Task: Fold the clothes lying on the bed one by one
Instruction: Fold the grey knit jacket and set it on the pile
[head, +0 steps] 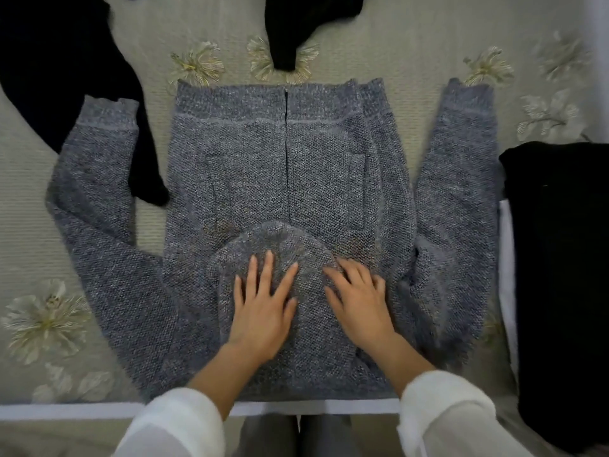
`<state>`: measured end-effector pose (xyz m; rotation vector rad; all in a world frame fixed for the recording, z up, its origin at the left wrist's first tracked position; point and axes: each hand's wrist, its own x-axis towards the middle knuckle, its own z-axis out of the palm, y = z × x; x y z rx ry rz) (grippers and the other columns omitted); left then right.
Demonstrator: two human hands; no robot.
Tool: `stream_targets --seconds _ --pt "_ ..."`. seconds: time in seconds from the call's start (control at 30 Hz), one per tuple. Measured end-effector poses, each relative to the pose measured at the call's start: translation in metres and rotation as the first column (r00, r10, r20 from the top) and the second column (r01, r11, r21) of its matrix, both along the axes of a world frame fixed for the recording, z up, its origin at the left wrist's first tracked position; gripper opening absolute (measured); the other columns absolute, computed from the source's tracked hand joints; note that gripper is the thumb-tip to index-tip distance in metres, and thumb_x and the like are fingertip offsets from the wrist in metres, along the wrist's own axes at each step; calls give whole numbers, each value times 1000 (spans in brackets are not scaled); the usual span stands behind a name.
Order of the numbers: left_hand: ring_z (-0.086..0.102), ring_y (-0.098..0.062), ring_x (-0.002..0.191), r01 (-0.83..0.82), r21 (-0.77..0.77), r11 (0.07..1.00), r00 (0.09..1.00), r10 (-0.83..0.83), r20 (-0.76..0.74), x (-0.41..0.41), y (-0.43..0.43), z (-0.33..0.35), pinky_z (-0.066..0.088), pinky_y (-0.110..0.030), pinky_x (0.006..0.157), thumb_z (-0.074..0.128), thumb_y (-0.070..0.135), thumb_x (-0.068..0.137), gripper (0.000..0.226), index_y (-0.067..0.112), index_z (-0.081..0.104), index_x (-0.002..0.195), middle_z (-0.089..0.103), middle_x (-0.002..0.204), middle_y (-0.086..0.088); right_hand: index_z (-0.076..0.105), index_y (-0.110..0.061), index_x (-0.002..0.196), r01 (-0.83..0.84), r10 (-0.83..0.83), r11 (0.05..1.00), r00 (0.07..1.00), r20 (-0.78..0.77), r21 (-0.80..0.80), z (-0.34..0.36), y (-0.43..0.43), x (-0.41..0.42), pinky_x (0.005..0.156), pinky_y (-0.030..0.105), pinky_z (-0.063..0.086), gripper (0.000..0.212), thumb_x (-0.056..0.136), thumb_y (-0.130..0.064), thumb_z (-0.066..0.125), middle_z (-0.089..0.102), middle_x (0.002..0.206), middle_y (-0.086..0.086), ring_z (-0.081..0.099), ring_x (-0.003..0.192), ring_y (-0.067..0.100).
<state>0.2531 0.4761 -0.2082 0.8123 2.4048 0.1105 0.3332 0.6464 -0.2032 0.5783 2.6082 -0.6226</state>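
Fingers (267,270) are held relaxed and spread, nothing gripped, with left hand (263,308) and right hand (359,301) pressed flat on the hood (273,240). Hood is folded down onto the grey hoodie (286,166), which is laid flat on the bed (428,44), sleeves spread either side. Black garments (49,61) are seen upper left and top, folded black stack (560,258) at right.

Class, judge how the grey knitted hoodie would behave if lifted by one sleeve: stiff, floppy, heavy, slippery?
Probably floppy: the hoodie lies flat, its sleeves bent back at the shoulders. Likely weighty for a top, judging by the thick knit. The coarse texture should resist sliding on the bedspread.
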Motion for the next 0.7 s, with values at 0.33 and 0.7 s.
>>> stream_targets --seconds 0.33,0.7 --pt "-35 -28 138 -41 -62 997 979 53 198 23 52 13 0 -69 107 23 55 98 67 53 -35 130 -42 146 6 59 -7 119 645 -641 751 661 -390 -140 41 105 19 96 48 42 27 92 -12 53 57 112 5 52 110 26" --pt "-46 -31 129 -23 -124 992 969 53 241 66 97 2 -4 -75 102 24 57 96 70 51 -35 133 -53 138 0 58 -9 119 922 -936 203 281 210 -329 10 172 65 90 38 51 52 73 -25 76 69 111 13 66 98 32"
